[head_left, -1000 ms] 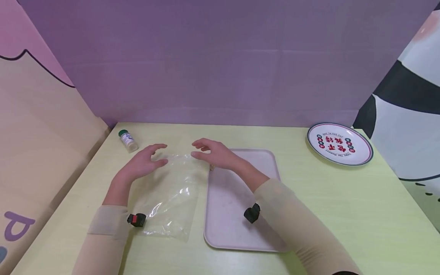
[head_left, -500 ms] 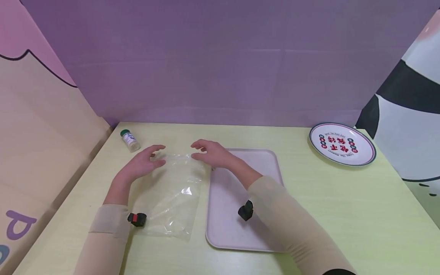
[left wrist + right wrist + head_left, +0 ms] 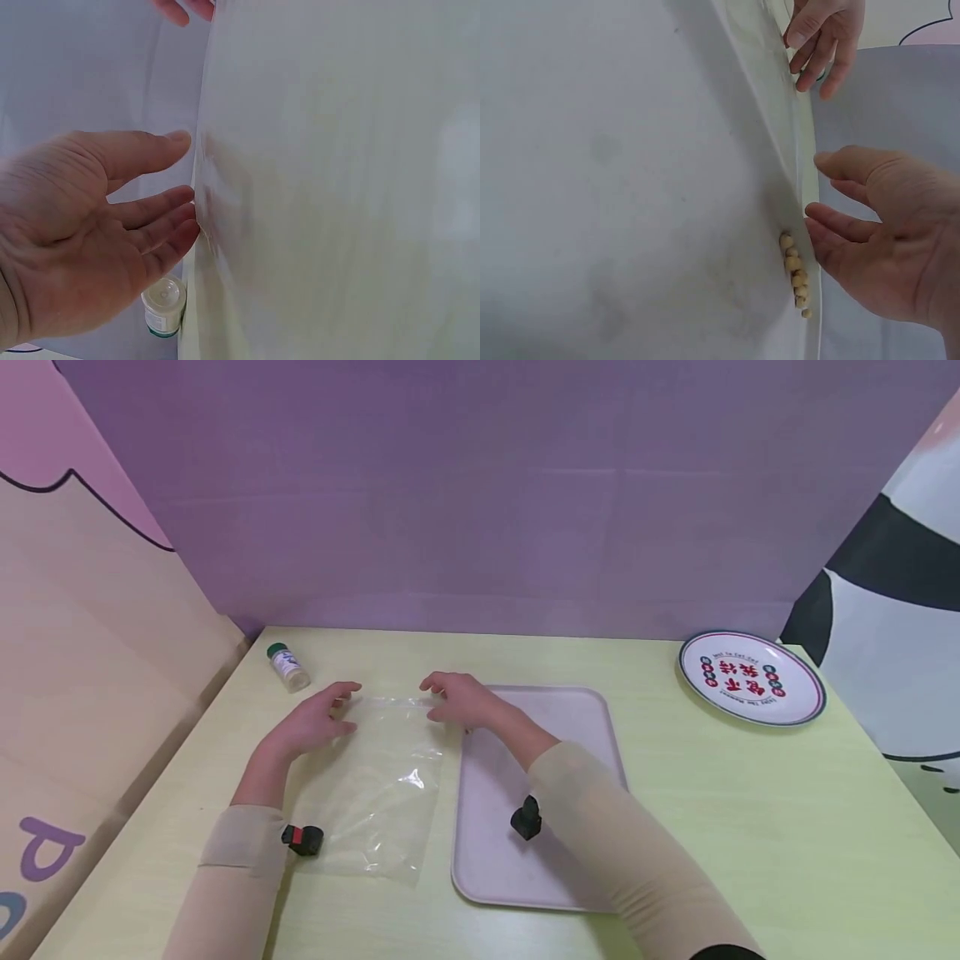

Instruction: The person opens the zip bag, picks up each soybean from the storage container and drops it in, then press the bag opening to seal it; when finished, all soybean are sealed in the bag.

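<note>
A clear plastic bag (image 3: 382, 777) lies flat on the table, its far edge between the two hands. At the bag's far left corner is my left hand (image 3: 309, 722), thumb and fingers apart and loosely bent, holding nothing; whether its fingertips touch the bag I cannot tell. My right hand (image 3: 465, 700) hovers by the far right corner and over the far left corner of a pale tray (image 3: 487, 852), with a gap between thumb and fingers. Several small tan balls (image 3: 799, 279) sit along the tray's far side in the right wrist view, mostly hidden by that hand in the head view.
A small bottle with a green cap (image 3: 288, 667) lies on its side beyond my left hand. An oval plate with red lettering (image 3: 752, 679) rests at the far right corner. A purple panel (image 3: 480, 510) rises behind the table (image 3: 720, 827).
Both hands have come down slightly towards the bag's far corners, and the right fingers are a little more bent. The view has shifted slightly. Bag, tray, bottle and plate stay in place.
</note>
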Demonstrator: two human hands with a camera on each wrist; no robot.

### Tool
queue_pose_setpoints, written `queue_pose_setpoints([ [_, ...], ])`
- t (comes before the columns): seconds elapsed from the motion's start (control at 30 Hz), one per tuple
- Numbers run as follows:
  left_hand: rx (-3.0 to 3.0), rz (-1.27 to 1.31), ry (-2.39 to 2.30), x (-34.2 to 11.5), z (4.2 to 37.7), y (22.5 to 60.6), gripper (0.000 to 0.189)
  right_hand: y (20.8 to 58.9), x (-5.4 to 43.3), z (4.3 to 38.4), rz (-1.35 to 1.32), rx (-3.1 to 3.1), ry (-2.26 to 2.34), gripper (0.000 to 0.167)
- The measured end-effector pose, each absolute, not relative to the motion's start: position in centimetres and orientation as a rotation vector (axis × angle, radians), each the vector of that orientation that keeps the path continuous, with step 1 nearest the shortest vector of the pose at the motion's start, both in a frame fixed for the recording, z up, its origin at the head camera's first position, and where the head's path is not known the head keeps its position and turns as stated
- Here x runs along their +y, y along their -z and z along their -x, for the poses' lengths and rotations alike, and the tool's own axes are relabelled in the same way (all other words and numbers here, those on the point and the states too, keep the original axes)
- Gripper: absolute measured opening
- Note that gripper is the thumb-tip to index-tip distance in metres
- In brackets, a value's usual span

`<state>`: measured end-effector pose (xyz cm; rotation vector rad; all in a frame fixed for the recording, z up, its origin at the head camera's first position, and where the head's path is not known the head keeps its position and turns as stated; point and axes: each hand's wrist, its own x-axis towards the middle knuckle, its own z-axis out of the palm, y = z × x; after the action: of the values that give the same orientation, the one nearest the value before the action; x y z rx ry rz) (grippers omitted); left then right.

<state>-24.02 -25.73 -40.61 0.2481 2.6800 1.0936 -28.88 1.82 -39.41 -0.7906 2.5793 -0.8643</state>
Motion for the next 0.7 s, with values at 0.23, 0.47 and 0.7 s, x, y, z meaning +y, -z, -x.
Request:
queue_pose_setpoints([
  [0.23,2.671,-0.260,-1.107,-25.72,24.08,40.73,0.066,40.19,1.47,29.30,0.783,2.657,0.833,0.046],
  [0.47,2.654,-0.253,-1.118,-25.67,24.16,40.79,0.066,40.26,1.35,29.24,0.760,2.664,0.855,0.038],
  [0.7,2.657,-0.253,-1.150,-25.66,23.92,40.55,0.064,40.38,1.39,29.35,0.789,2.638,0.894,0.020],
])
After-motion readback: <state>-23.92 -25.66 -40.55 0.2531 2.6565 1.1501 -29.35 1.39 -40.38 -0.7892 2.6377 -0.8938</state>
